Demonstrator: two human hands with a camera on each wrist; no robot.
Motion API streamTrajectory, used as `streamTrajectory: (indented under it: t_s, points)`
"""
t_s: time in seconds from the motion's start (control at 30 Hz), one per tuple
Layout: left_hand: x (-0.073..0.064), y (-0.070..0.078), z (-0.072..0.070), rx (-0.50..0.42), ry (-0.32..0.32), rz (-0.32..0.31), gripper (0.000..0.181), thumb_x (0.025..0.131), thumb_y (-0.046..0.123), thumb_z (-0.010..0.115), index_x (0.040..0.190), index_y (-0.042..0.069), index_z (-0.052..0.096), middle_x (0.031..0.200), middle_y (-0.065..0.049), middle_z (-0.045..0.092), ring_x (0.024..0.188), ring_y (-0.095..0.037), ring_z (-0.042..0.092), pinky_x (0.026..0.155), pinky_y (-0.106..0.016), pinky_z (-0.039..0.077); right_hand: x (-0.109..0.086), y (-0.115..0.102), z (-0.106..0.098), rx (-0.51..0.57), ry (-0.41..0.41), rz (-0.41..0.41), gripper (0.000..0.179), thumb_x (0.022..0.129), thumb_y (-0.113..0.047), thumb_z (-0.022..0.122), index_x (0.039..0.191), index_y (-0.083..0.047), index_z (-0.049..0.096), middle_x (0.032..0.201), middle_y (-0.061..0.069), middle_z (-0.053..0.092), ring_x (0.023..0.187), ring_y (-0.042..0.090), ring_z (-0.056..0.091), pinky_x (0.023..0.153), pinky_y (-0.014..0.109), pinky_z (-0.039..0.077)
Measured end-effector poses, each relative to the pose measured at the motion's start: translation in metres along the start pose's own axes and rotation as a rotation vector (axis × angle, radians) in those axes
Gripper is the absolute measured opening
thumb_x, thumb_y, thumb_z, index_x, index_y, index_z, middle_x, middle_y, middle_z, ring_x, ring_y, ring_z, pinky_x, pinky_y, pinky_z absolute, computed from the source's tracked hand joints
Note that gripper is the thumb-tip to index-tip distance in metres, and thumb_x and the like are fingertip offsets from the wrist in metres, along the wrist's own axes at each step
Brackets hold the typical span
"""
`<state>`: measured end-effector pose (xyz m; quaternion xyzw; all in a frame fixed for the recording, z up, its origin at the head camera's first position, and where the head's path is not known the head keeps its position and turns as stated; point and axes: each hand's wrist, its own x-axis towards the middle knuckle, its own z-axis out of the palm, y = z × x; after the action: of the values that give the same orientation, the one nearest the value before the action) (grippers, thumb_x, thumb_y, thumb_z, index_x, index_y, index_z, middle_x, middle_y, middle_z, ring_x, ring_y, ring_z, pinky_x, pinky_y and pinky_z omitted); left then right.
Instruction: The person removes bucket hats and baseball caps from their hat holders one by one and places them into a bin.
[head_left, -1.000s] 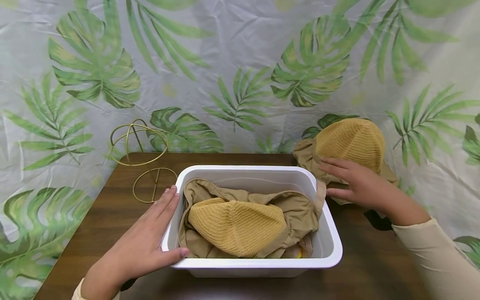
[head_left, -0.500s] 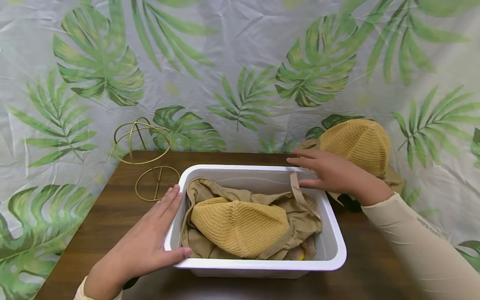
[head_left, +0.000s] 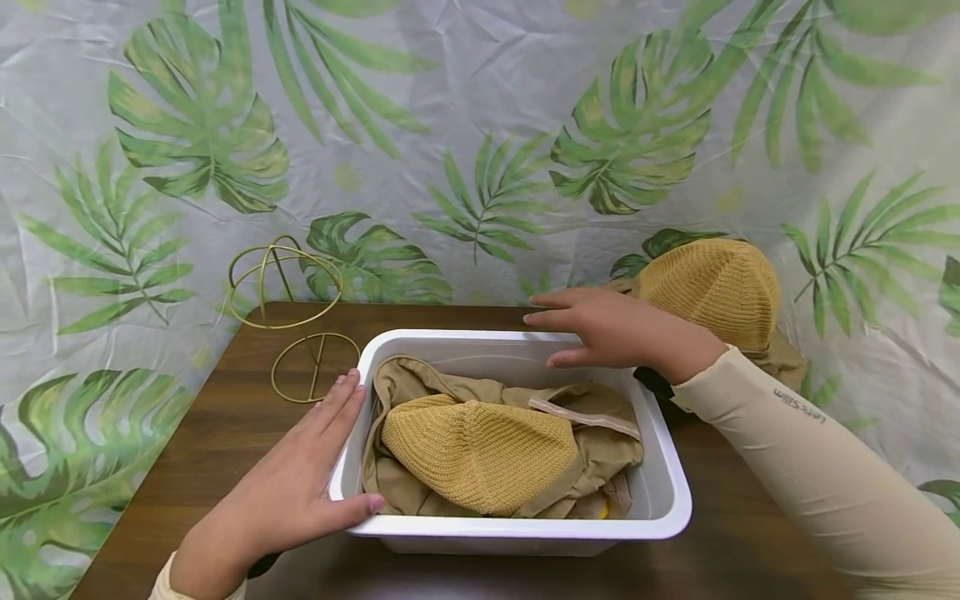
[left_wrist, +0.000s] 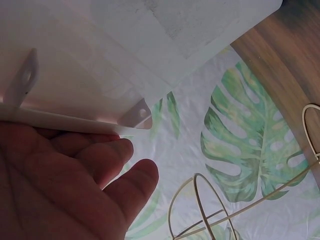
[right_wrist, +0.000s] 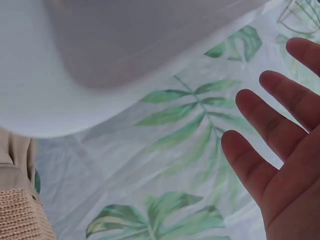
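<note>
A white plastic tub (head_left: pixel 517 527) stands on the dark wooden table, with a yellow knit hat (head_left: pixel 480 454) and its tan cloth (head_left: pixel 607 442) bunched inside. A pale strap (head_left: pixel 585 415) lies across the cloth's right side. My left hand (head_left: pixel 288 475) rests on the tub's left rim, fingers straight along the outside and thumb over the front corner; the left wrist view shows the fingertips under the lip. Above the tub's back right rim hovers my right hand (head_left: pixel 622 329), its fingers spread and holding nothing, as the right wrist view also shows.
Another yellow knit hat (head_left: pixel 712 287) with tan cloth sits at the table's back right, partly behind my right arm. A gold wire stand (head_left: pixel 285 321) with a round base (head_left: pixel 315 400) is at the back left. A leaf-print sheet (head_left: pixel 480 150) hangs behind.
My right hand has moved left from beside the other hat to above the tub. The strap, earlier up over the right rim, has dropped onto the cloth inside. My left hand stays put.
</note>
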<state>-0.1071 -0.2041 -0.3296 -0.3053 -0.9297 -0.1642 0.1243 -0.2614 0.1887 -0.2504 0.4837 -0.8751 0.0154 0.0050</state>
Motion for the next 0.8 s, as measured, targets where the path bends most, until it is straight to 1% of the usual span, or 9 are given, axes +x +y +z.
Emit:
streamTrajectory:
  t_s: [0.17,0.27,0.4,0.5,0.63,0.8]
  points:
    - [0.0,0.0,0.001,0.0,-0.006,-0.008,0.108,0.081,0.062,0.069,0.154,-0.005,0.025,0.163,-0.019,0.016,0.148,-0.035,0.02,0.116,-0.018,0.001,-0.001,0.003,-0.001,-0.008,0.005,0.019,0.065,0.089,-0.04,0.073,0.143,-0.009,0.054,0.15,0.02,0.043,0.134,0.04,0.044,0.102,0.057,0.042]
    - [0.0,0.0,0.002,0.003,-0.005,-0.008,0.108,0.081,0.062,0.069,0.154,-0.005,0.025,0.163,-0.019,0.017,0.148,-0.036,0.02,0.115,-0.018,0.001,-0.005,0.008,0.0,0.017,0.017,0.035,0.065,0.089,-0.04,0.073,0.143,-0.008,0.054,0.15,0.02,0.043,0.134,0.041,0.044,0.103,0.057,0.041]
    - [-0.001,0.0,0.002,0.001,0.004,-0.003,0.107,0.081,0.061,0.069,0.153,-0.006,0.027,0.162,-0.019,0.018,0.147,-0.036,0.021,0.115,-0.017,0.0,-0.012,0.015,0.001,0.046,0.053,0.054,0.064,0.09,-0.038,0.073,0.142,-0.006,0.055,0.149,0.02,0.045,0.132,0.042,0.045,0.102,0.057,0.041]
    - [0.0,0.0,0.001,0.012,0.015,0.007,0.107,0.081,0.061,0.069,0.152,-0.007,0.028,0.162,-0.02,0.019,0.147,-0.037,0.021,0.118,-0.022,0.004,-0.019,0.019,0.001,0.065,0.076,0.083,0.061,0.091,-0.036,0.072,0.142,-0.006,0.055,0.148,0.02,0.045,0.133,0.041,0.045,0.103,0.057,0.04]
    - [0.001,0.0,0.001,0.043,0.008,0.011,0.107,0.082,0.063,0.067,0.153,-0.006,0.027,0.162,-0.02,0.02,0.148,-0.036,0.02,0.12,-0.032,0.009,-0.031,0.023,0.002,0.082,0.085,0.118,0.06,0.092,-0.034,0.071,0.142,-0.005,0.054,0.149,0.02,0.045,0.133,0.042,0.044,0.103,0.058,0.04]
    - [0.001,0.001,-0.002,0.09,-0.02,0.001,0.108,0.083,0.066,0.064,0.154,-0.006,0.025,0.162,-0.019,0.019,0.149,-0.035,0.017,0.12,-0.032,0.004,-0.045,0.026,0.004,0.096,0.107,0.153,0.06,0.092,-0.035,0.071,0.142,-0.004,0.055,0.15,0.02,0.044,0.133,0.042,0.043,0.102,0.059,0.04]
